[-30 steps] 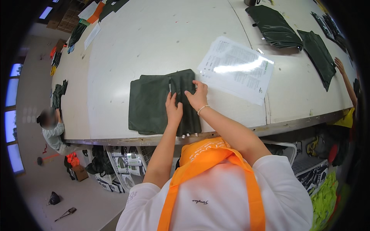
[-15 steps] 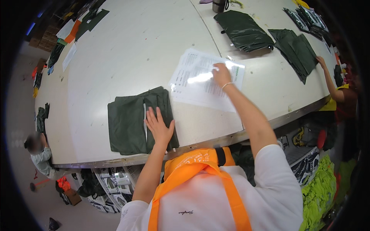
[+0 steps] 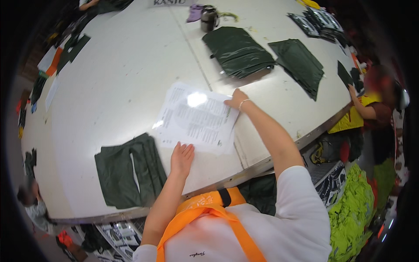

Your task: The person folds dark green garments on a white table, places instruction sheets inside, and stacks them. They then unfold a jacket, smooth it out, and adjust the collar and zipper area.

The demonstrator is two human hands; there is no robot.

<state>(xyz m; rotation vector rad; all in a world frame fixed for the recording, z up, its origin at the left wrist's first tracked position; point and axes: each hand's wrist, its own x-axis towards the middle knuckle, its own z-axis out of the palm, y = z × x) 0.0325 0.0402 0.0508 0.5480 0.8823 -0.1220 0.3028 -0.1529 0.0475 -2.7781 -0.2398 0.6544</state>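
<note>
A printed white sheet (image 3: 187,115) with a glossy, plastic-like shine lies on the table in front of me, other sheets showing at its edges. At its upper right corner, my right hand (image 3: 237,100) pinches the edge between thumb and fingers. My left hand (image 3: 181,159) is open, its fingers stretched out at the sheet's lower edge, and holds nothing. To the left of that hand rests a folded dark green garment (image 3: 115,172), with a pale strip showing in a gap between its folds.
Farther off lie a plastic-wrapped dark green bundle (image 3: 238,50) and a folded dark green piece (image 3: 299,65). A dark metal flask (image 3: 209,19) stands behind them. Another person's hand (image 3: 352,91) is at the right table edge (image 3: 314,126). Bright yellow-green fabric (image 3: 349,214) is heaped below.
My left hand has left the green garment and moved right to the sheet's lower edge. My right hand has gone from the sheet's surface to its corner. The view has shifted.
</note>
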